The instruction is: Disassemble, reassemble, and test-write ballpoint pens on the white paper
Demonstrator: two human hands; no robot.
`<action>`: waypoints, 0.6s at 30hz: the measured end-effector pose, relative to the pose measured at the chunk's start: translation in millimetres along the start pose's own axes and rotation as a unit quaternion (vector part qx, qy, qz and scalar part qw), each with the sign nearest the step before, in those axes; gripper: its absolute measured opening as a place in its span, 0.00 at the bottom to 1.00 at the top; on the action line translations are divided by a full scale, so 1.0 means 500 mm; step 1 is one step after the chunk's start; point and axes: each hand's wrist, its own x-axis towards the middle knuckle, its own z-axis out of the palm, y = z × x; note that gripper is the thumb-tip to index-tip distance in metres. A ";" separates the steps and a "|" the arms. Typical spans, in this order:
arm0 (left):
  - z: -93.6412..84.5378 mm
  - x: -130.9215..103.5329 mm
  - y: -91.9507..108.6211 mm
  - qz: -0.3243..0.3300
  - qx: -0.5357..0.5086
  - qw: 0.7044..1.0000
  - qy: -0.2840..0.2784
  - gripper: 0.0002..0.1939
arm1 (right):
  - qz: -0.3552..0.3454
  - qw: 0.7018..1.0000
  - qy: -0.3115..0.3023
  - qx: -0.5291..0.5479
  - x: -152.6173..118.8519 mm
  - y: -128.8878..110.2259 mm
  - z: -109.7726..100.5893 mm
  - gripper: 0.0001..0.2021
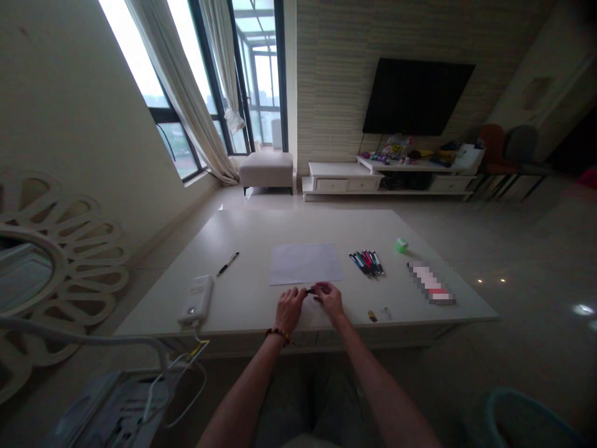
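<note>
Both hands meet at the front of the white table, just below a sheet of white paper (305,264). Between them shows a short dark piece of a pen (309,292), mostly covered by fingers. My left hand (290,306) is closed on its left end, and a beaded bracelet circles that wrist. On the other end, my right hand (329,298) pinches with thumb and fingers. A bundle of several pens (367,264) lies right of the paper. One black-and-silver pen (227,264) rests apart on the left.
A white power bank-like box (198,298) with a cable sits at the table's left edge. Toward the right are a green-and-white small object (401,245), a blurred-out packet (431,284) and small brownish bits (372,316). A teal basket rim (522,398) stands on the floor.
</note>
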 end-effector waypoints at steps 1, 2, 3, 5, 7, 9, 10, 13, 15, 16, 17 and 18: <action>-0.001 0.000 0.000 0.001 0.002 1.000 -0.001 0.10 | 0.015 1.000 -0.005 -0.018 -0.001 -0.003 0.000 0.21; -0.001 0.000 0.000 0.000 0.004 1.000 -0.002 0.10 | 0.023 0.999 -0.010 -0.037 -0.002 -0.006 -0.001 0.21; -0.002 0.000 -0.001 -0.002 0.005 1.000 -0.002 0.10 | 0.020 0.998 -0.017 -0.049 -0.002 -0.009 -0.001 0.22; -0.003 -0.001 -0.001 -0.007 0.005 1.000 0.000 0.10 | -0.007 0.998 -0.036 -0.045 -0.002 -0.014 -0.003 0.21; -0.002 -0.001 -0.002 -0.004 0.004 1.000 0.003 0.10 | -0.021 0.998 -0.056 -0.023 -0.001 -0.016 -0.006 0.22; -0.002 -0.001 -0.002 0.001 0.002 1.000 0.005 0.10 | -0.003 0.998 -0.058 -0.021 0.001 -0.015 -0.009 0.22; -0.001 -0.001 -0.001 0.003 0.000 1.000 0.006 0.10 | 0.008 0.998 -0.052 -0.029 0.003 -0.013 -0.010 0.22; 0.000 0.000 0.000 0.000 -0.008 1.000 0.007 0.10 | -0.004 0.998 -0.036 -0.059 0.006 -0.009 -0.011 0.21; -0.001 0.001 0.001 -0.006 -0.010 1.000 0.008 0.10 | -0.036 0.997 -0.032 -0.064 0.007 -0.011 -0.011 0.20; -0.001 0.002 0.001 -0.010 -0.009 1.000 0.009 0.10 | -0.050 0.996 -0.027 -0.065 0.007 -0.013 -0.011 0.20; -0.002 0.002 0.001 -0.012 -0.010 1.000 0.010 0.10 | -0.061 0.996 -0.019 -0.065 0.006 -0.016 -0.012 0.19; -0.003 0.002 0.001 -0.012 -0.010 1.000 0.011 0.10 | -0.068 0.996 -0.012 -0.063 0.005 -0.020 -0.012 0.19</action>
